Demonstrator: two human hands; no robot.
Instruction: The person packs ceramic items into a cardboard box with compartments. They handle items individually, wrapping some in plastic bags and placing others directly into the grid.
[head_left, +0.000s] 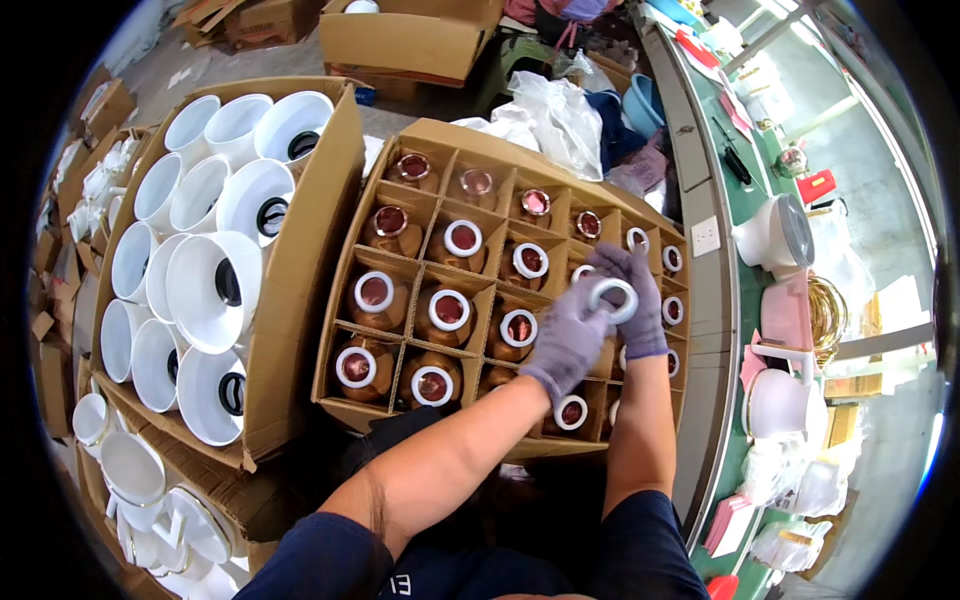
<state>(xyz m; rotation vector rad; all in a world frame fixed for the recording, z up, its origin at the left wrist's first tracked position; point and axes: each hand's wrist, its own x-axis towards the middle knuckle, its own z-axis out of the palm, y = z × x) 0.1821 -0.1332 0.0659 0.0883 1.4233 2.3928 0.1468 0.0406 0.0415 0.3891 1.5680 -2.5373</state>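
My left hand (571, 334), in a grey-purple glove, grips a white ring (628, 309) by its left side. Close behind the ring is my right hand (646, 304), gloved alike, its fingers bent and slightly blurred; whether it also grips the ring I cannot tell. Both hands hover over a divided cardboard box (330, 367) of amber glass vessels with reddish mouths. Many vessels wear a white ring round the mouth, such as a ringed vessel (449, 309) near the middle. Several towards the back left show bare glass rims, including one bare-rimmed vessel (390, 220). My forearms hide some front compartments.
On the left stands a carton (300, 300) of white plastic cylinders with black parts inside. White lids and handled parts (135, 465) fill another carton. A green workbench (739, 300) runs along the right, holding a white jug body (772, 232). Plastic bags (559, 124) lie behind.
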